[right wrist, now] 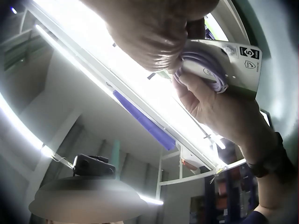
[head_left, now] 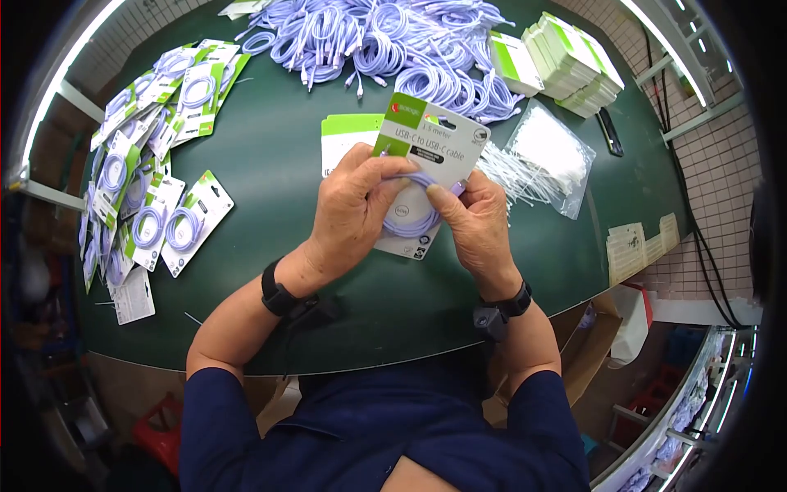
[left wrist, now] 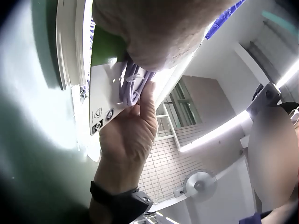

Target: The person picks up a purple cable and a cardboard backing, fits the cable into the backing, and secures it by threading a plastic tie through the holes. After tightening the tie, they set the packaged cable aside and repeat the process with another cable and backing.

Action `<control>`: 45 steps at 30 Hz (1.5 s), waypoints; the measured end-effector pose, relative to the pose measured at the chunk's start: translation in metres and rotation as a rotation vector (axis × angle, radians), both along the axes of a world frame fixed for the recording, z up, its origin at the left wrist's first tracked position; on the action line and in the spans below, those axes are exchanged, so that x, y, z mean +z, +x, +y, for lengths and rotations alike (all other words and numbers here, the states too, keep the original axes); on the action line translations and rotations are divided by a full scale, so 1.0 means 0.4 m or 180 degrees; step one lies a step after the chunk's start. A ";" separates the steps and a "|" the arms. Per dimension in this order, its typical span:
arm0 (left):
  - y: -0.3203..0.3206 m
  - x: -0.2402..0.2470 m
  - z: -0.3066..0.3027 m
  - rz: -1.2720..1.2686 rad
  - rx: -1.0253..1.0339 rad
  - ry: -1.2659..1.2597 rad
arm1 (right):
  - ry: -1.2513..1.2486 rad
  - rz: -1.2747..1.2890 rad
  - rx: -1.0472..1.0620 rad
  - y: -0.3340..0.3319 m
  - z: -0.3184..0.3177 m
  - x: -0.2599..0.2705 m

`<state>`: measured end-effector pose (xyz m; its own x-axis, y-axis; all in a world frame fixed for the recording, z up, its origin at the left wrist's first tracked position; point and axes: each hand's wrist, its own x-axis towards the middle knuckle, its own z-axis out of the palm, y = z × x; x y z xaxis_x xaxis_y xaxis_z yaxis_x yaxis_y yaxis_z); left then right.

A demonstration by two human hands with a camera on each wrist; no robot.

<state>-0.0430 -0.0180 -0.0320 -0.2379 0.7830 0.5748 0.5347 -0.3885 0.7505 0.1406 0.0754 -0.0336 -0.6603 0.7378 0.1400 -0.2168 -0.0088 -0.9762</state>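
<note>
A green and white cable card (head_left: 447, 148) is held up between both hands, tilted, with a coiled lilac cable (head_left: 420, 223) against its front. The left hand (head_left: 348, 209) pinches the coil and card from the left side, thumb and forefinger at the coil's top. On the right, the right hand (head_left: 479, 230) grips the card's edge with its thumb on the coil. In the left wrist view the coil (left wrist: 132, 88) lies against the card (left wrist: 105, 91). The right wrist view shows the coil (right wrist: 205, 65) between the hands; the fingers behind the card are hidden.
Loose lilac cables (head_left: 361, 41) are heaped at the back. Carded cables (head_left: 197, 92) pile up at left. Stacked cards (head_left: 566, 61) stand at back right, near white ties in a plastic bag (head_left: 566, 156) and a black object (head_left: 610, 131). Another card (head_left: 340, 135) lies behind the left hand.
</note>
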 end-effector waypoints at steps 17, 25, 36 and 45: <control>-0.006 0.023 0.001 -0.2435 -0.0630 -0.1230 | -0.0060 0.0483 -0.0543 0.002 0.009 0.012; -0.025 0.079 -0.028 0.0312 0.0046 -0.0904 | 0.2409 -0.0228 -0.1453 0.060 0.077 0.118; -0.011 0.060 -0.014 0.1266 -0.0031 0.0562 | 0.3299 -0.1398 -0.0001 0.011 0.016 0.115; -0.023 0.063 -0.011 -0.0202 0.0390 -0.0295 | 0.0471 -0.0481 0.0029 0.022 0.013 0.060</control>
